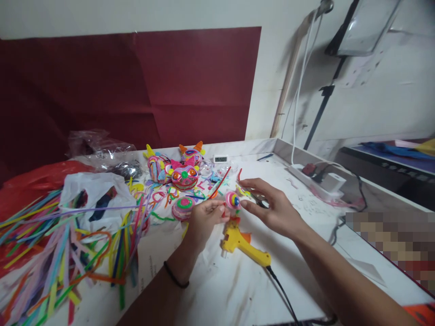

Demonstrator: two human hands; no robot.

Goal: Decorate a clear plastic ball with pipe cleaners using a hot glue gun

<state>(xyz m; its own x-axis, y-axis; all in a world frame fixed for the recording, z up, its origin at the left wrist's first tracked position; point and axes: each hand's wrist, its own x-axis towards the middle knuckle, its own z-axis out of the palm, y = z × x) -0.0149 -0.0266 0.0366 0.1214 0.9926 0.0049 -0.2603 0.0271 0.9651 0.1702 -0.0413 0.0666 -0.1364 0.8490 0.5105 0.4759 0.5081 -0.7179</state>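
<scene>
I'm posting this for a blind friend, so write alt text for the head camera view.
A person's left hand holds a small striped ball, the right hand close by, near a yellow glue gun on a white table. Bright fuzzy strips spread at left; colourful animal figures sit behind.

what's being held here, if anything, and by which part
The left hand holds a small multicoloured round piece by its left edge; the right hand is close to its right side, but contact can't be told.

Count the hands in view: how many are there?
2. The left hand holds the small round striped piece; the right hand is spread just right of it. More could be hidden behind the pixelated patch at the right edge.
</scene>
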